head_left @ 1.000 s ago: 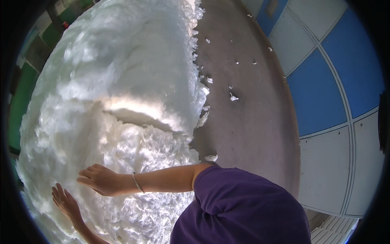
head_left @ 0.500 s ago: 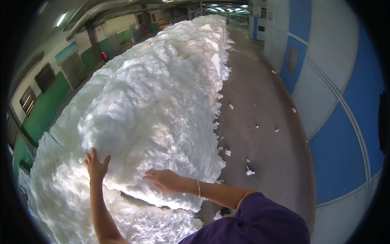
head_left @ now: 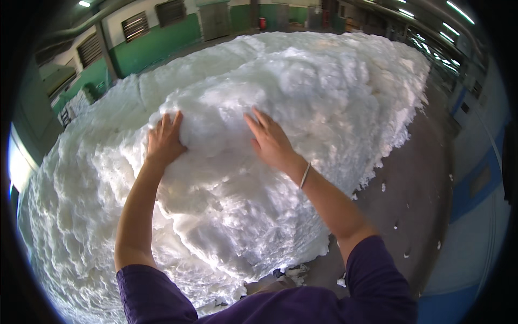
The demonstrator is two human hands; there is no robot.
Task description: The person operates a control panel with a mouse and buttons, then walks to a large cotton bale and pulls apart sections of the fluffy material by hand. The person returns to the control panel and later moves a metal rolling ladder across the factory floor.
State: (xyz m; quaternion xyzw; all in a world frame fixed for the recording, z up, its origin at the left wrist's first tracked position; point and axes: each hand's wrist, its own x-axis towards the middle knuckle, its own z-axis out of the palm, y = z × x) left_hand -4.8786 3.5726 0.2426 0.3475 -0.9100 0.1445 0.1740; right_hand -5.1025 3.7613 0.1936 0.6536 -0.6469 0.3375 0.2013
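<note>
A huge heap of loose, fluffy white fibre [head_left: 216, 189] fills the middle of the head view. My left hand [head_left: 165, 141] lies on it with spread fingers, their tips sinking a little into the fluff. To its right, my right hand [head_left: 272, 143] rests on the same heap, fingers stretched out and apart; a thin pale band [head_left: 305, 175] circles that wrist. Both arms reach forward over the near slope, and neither hand grips a tuft that I can see. Between the hands the fibre bulges in soft, cloudy folds.
Along the right side of the heap runs a grey-brown floor [head_left: 399, 210] with small scattered white tufts. Beyond it stand white and blue wall panels [head_left: 475, 186]. A green-and-white wall [head_left: 156, 40] and a red cylinder [head_left: 263, 23] are behind the heap.
The view has swung left. My right hand has moved forward from the heap's near edge, farther onto the fibre, with its arm now stretched out. My left hand stays spread on the heap.
</note>
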